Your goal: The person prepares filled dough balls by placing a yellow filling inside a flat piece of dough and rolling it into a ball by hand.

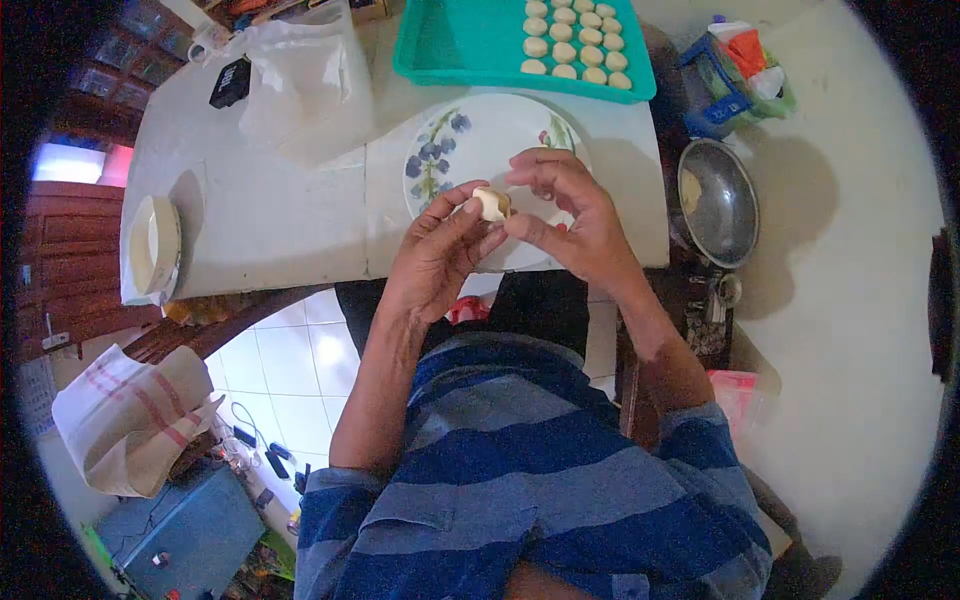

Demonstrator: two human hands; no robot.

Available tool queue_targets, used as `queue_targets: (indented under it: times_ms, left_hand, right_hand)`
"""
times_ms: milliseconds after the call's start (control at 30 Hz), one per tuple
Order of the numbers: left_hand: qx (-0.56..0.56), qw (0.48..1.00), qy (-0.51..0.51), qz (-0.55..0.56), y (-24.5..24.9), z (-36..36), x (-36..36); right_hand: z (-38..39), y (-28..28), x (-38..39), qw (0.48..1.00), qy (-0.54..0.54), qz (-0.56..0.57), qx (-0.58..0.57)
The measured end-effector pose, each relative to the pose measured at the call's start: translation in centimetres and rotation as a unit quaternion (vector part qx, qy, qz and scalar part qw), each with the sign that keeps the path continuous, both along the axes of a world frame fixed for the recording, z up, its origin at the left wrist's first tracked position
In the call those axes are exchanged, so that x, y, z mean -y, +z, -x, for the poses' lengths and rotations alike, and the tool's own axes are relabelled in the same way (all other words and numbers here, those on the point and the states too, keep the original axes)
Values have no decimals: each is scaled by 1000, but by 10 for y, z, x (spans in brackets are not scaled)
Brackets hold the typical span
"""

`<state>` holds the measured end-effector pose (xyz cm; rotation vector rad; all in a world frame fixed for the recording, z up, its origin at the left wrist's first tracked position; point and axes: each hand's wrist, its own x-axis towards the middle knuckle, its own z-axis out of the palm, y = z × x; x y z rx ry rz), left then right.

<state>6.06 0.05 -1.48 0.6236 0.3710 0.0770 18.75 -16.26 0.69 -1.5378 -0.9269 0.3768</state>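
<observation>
- Writing: the small black object (230, 82) on the far left of the white table (260, 210) has a pale mark on it, too small to read. The packets in the blue basket (712, 95) at far right are printed, but the print is too blurred to read.
- The left hand (445, 245) and right hand (570, 215) meet over the near edge of the flower-patterned plate (470, 140). Together they pinch a small pale lump of dough (492, 204).
- The left hand grasps the lump with thumb and fingertips from the left. The right hand's thumb and forefinger close on it from the right, and its other fingers curl above.
- The lump is held in the air just above the plate, close to the table's near edge.
- The lump looks about as wide as it is long, so I cannot tell its long axis. Its exposed face is turned up toward the camera.
- Beyond the plate, touching its far rim, is a teal tray (420, 55). Rows of dough balls (575, 40) fill its right end, and its left part is bare.
- A white plastic bag (300, 85) lies left of the tray, and bare tabletop runs left of the plate.
- A lidded metal pot (715, 200) sits just off the table's right edge.
- Tiled floor (290, 360) shows below the near edge.
</observation>
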Motion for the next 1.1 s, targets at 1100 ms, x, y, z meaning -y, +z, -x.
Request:
queue_targets:
  times_ms: [1100]
  left_hand:
    - [-55,997,18,-59,13,-2,8]
  right_hand:
    - [-10,14,8,983,6,72,172]
